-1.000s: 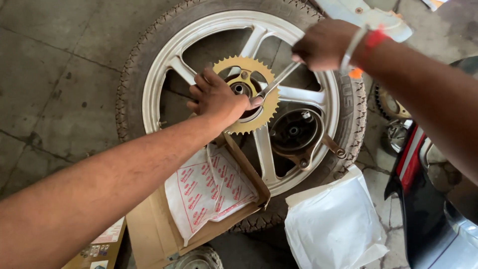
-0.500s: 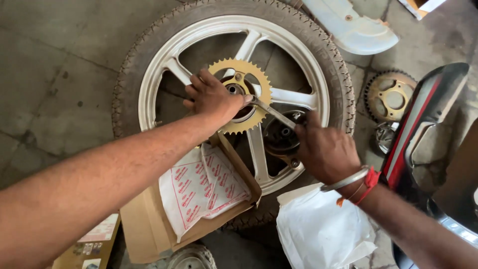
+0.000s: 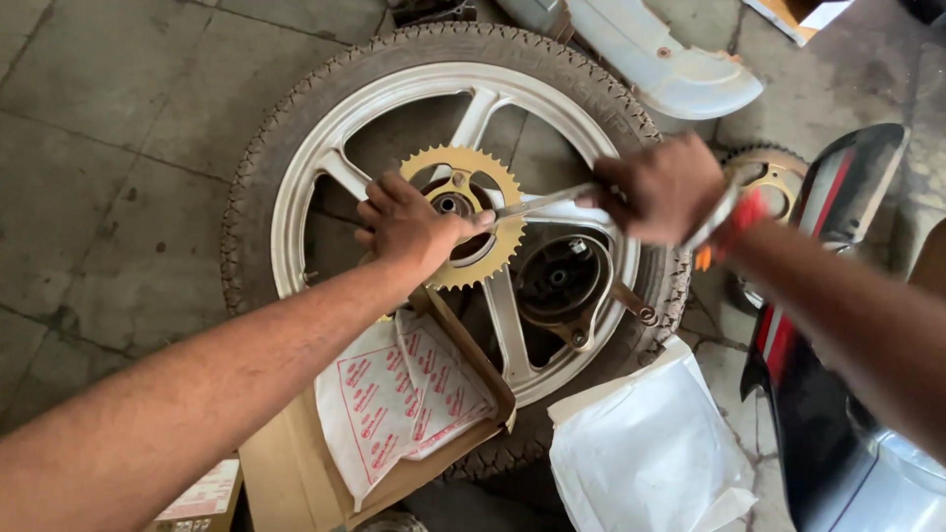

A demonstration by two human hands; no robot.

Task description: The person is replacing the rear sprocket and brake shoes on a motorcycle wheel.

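We are turning a fastener on the gold sprocket (image 3: pixel 463 217), judging by the grips. Our left hand (image 3: pixel 409 227) presses flat and open on it, over the wheel (image 3: pixel 325 167) on the floor, while our right hand (image 3: pixel 662 187) is closed round the wrench (image 3: pixel 542 202) handle. Next comes a steady swing.

I am wearing no sleeves, both forearms bare; at right of frame my right hand (image 3: pixel 662 187) is wearing a metal bangle (image 3: pixel 716 215) and red wristband (image 3: pixel 746 212).
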